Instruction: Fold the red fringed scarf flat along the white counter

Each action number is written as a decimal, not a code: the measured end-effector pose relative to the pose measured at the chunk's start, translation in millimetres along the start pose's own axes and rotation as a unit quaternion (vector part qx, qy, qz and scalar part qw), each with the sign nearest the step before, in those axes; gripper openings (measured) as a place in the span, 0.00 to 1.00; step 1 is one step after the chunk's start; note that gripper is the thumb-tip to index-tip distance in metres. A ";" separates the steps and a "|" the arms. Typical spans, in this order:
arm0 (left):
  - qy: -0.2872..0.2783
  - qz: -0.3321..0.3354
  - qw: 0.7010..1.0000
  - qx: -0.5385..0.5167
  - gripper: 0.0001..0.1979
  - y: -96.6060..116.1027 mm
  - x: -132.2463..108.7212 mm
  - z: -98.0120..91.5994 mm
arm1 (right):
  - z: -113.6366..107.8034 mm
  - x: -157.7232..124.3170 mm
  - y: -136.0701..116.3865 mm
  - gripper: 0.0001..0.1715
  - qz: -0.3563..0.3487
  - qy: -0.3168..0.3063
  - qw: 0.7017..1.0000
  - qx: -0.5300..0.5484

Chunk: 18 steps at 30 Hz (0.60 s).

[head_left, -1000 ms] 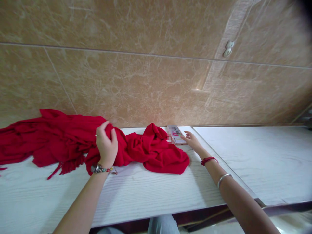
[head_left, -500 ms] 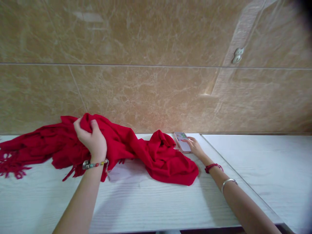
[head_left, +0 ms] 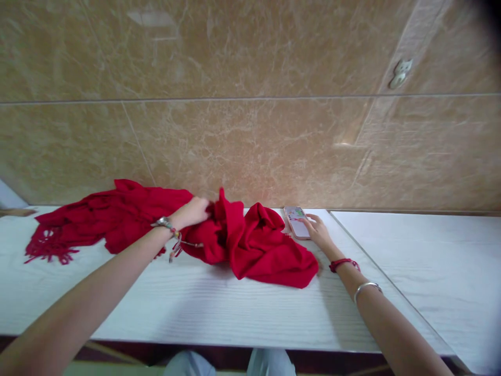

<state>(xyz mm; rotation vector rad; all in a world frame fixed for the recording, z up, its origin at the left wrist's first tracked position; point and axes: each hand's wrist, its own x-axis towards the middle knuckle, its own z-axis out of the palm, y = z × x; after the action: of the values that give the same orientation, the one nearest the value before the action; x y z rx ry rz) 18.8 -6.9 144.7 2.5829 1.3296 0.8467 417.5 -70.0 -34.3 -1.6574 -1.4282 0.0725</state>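
Observation:
A red fringed scarf (head_left: 270, 256) lies bunched along the white table. My left hand (head_left: 198, 210), with a beaded bracelet at its wrist, is closed on the scarf's middle, its fingertips hidden in the folds. A raised fold stands just right of that hand. Beside the scarf's right end, a phone (head_left: 300, 228) lies flat near the wall with its screen lit. My right hand (head_left: 319, 230) rests at the phone's right edge, fingers apart, one digit over the screen. A red cord bracelet and a silver bangle circle that forearm.
A brown marbled tile wall (head_left: 242, 146) rises directly behind the white table (head_left: 235, 313). A small cat-shaped hook (head_left: 401, 73) is fixed to the wall at upper right. A seam crosses the table right of my right hand. My knees (head_left: 270, 363) show below the front edge.
My left hand has moved right along the scarf, drawing its middle and fringed left end rightward into a tighter bunch. My right hand stays by the phone. The view has shifted slightly.

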 end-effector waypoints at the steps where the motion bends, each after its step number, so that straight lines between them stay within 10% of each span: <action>1: 0.001 -0.005 1.000 -0.011 0.11 6.0 0.5 -2.4 | -3.3 -0.8 -9.2 0.25 -0.001 0.012 1.000 0.005; 5: 0.051 -0.019 0.982 -0.181 0.16 48.2 6.4 -16.8 | -8.5 -5.0 -89.5 0.23 -0.067 -0.055 0.986 0.144; 8: -0.096 0.037 0.975 -0.195 0.15 85.4 11.1 -21.0 | 3.1 -8.5 -173.1 0.25 -0.126 -0.158 0.937 0.285; 11: -0.106 0.072 0.985 -0.117 0.14 101.2 12.6 -21.5 | 19.5 -8.0 -225.9 0.23 -0.136 -0.141 0.913 0.358; 15: 0.018 0.041 0.990 -0.134 0.15 85.2 12.8 -34.5 | 25.7 -4.3 -222.0 0.15 -0.032 -0.104 0.906 0.409; 18: 0.001 0.008 0.967 -0.256 0.14 78.6 11.7 -45.0 | 16.9 0.5 -206.9 0.15 -0.015 -0.113 0.901 0.418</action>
<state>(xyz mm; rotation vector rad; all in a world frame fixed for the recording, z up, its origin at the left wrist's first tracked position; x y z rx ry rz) 56.7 -52.3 214.3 2.1874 0.9316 1.0332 252.1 -78.9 90.9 -0.9227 -1.3123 0.7742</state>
